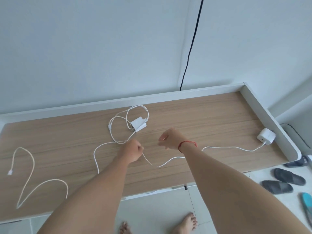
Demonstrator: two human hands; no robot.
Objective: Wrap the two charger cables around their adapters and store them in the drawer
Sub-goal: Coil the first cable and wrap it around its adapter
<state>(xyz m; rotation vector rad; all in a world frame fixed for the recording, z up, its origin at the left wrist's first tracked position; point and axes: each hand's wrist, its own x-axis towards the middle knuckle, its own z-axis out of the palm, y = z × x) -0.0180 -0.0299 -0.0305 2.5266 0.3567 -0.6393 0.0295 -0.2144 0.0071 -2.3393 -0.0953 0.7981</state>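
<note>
Right cable (236, 147): thin, white, smooth; lying on the table from the right adapter, dipping under the right arm, then curving up into the left hand.
Left hand (133, 152): curled in a fist near the middle of the table, pinching the right cable.
Right hand (168, 139): just beside the left hand, fingers curled in; cannot tell if holding the cable.
Right adapter (266, 137): small white block with rounded corners, close to the table's right rim.
Middle adapter (138, 126): white, boxy, flat-sided; behind the hands, near the back rim.
Middle cable (137, 106): white, in loose round loops around and beside the middle adapter.
Left cable (33, 164): cream, rope-like, in big wavy bends at the left end, with a small white plug at its tip; other end hidden under the left arm.
Table (202, 119): flat, pale wood-grain top with a raised white rim at the back and right.
Red string (187, 142): tied round the right wrist.
Black wire (190, 48): thin, hanging down the pale wall behind the table.
Slippers (287, 176): dark, rubbery, on white floor tiles to the right.
</note>
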